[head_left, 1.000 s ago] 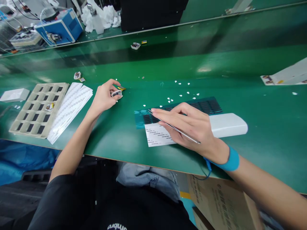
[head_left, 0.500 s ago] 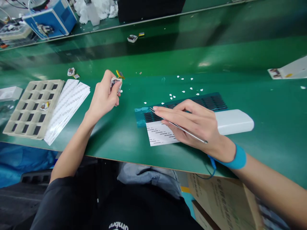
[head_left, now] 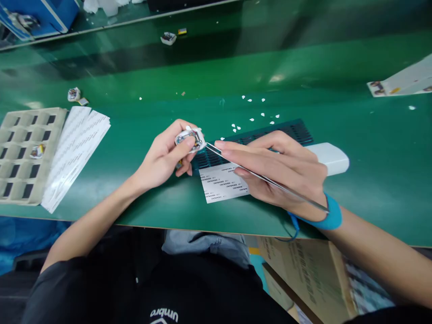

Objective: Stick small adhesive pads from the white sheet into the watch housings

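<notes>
Left hand [head_left: 168,155]: fingers curled firmly round white casing [head_left: 198,136], thumb across its open face; casing held over mid-bench [head_left: 371,180]. Right hand [head_left: 286,164]: fingers pinched on metal tweezers [head_left: 297,194], tips at casing's right edge, contact unclear. Printed white sheet [head_left: 221,185] partly under right hand; slotted dark sheet [head_left: 299,131] just beyond. Compartment tray [head_left: 62,123] at left.

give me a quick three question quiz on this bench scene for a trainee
1. What does the left hand hold?
2. True or false: the tweezers are in the right hand.
3. Which lies beside the beige compartment tray?
a) cardboard box
b) printed white strips
c) blue wristband

Key: 1. A small white-cased electronic unit. 2. True. 3. b; the wristband is on the right wrist.
</notes>
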`<state>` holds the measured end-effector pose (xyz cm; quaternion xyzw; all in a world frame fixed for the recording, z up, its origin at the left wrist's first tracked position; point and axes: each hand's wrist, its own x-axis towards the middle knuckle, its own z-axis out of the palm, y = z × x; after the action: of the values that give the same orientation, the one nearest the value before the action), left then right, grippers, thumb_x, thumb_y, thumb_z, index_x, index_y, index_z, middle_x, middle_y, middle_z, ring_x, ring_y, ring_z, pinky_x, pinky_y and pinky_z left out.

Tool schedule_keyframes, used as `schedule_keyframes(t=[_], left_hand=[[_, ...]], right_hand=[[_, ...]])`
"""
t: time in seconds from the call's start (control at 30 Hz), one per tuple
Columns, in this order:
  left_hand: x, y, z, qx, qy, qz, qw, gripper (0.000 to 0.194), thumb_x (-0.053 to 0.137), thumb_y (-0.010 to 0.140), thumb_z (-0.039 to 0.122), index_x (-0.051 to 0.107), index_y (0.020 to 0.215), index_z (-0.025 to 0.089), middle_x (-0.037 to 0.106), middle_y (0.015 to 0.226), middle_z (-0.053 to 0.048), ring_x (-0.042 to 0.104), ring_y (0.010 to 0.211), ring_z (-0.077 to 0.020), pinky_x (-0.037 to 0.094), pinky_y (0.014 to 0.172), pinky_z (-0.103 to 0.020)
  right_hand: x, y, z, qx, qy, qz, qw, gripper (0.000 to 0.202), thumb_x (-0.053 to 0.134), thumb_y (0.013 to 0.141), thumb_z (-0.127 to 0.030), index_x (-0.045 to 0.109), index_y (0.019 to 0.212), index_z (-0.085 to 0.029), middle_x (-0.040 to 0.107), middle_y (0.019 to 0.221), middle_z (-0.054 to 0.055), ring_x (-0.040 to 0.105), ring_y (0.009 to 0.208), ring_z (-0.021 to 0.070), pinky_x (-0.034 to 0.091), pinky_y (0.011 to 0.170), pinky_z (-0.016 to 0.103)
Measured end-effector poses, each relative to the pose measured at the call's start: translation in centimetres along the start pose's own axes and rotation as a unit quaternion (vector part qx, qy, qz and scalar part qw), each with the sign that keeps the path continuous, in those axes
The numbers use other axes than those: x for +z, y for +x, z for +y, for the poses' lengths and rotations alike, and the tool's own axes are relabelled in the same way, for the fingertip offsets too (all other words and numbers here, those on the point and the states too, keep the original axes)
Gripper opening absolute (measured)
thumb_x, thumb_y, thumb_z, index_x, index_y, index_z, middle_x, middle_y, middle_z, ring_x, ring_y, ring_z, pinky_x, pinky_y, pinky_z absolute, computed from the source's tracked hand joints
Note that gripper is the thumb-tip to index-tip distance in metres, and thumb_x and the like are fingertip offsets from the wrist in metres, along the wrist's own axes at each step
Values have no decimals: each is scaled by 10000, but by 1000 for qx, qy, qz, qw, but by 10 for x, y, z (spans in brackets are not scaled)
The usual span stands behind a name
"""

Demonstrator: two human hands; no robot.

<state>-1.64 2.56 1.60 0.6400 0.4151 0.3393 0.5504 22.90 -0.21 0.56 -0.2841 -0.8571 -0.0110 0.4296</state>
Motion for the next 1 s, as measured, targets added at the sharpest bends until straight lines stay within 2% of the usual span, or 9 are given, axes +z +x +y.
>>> schedule_keyframes(t=[0.1,0.17,0.23,0.3,0.4,0.53,0.73,0.83,1.0], left_hand=[[6,-6,-1,56,63,-16,996,185,652,1032,412,595,1041,237,562,706,47,533,503,-98,436,468,-256],[7,-9,0,76,124,-38,989,107,603,1050,337,608,1060,230,604,732,32,575,554,-111,411,487,-265],[7,-11,3,73,171,-61,981,83,533,1062,262,592,1110,229,609,723,37,571,558,-114,407,514,-277],[7,-13,5,60,185,-66,979,114,490,1062,225,569,1144,229,615,736,34,560,561,-116,420,537,-287],[7,-14,5,40,158,-46,986,122,502,1073,269,562,1173,236,609,759,24,548,568,-122,435,540,-290],[6,-15,0,38,124,-40,991,166,547,1078,326,568,1221,243,562,710,42,483,530,-115,464,540,-290],[6,-15,1,20,90,-43,995,191,572,1083,380,580,1210,238,592,740,32,540,550,-114,437,503,-268],[6,-16,2,10,78,-40,996,224,574,1085,407,581,1229,236,612,763,26,579,571,-115,459,513,-258],[7,-17,-1,-10,48,-33,998,229,570,1093,421,582,1242,246,594,719,37,567,535,-116,444,486,-259]], right_hand=[[5,-1,0,9,28,46,999,316,645,1067,-181,696,1365,-272,819,1262,24,750,873,175,649,739,350],[6,-1,-1,39,49,56,997,325,612,1076,-167,702,1368,-277,823,1247,24,785,912,188,662,737,367],[5,0,-3,60,64,36,995,326,606,1069,-150,722,1343,-284,830,1221,24,810,967,202,680,753,367],[2,1,-5,64,88,-10,994,316,623,1059,-144,741,1313,-289,834,1204,19,819,989,195,695,769,338],[-2,2,-8,62,125,-42,989,317,631,1053,-142,750,1299,-303,843,1163,4,826,937,173,702,761,298],[-2,2,-8,99,96,-13,990,338,623,1052,-133,755,1317,-297,838,1182,34,828,999,214,711,791,335],[0,0,-5,24,110,-23,993,421,654,1023,-100,697,1408,-267,822,1245,45,824,1022,218,725,822,356],[0,-1,-5,28,79,-2,996,403,659,1012,-82,700,1374,-254,835,1189,45,821,1046,233,726,835,373],[4,-1,-6,33,54,7,998,360,671,999,-51,691,1318,-217,847,1113,46,819,989,200,722,823,332]])
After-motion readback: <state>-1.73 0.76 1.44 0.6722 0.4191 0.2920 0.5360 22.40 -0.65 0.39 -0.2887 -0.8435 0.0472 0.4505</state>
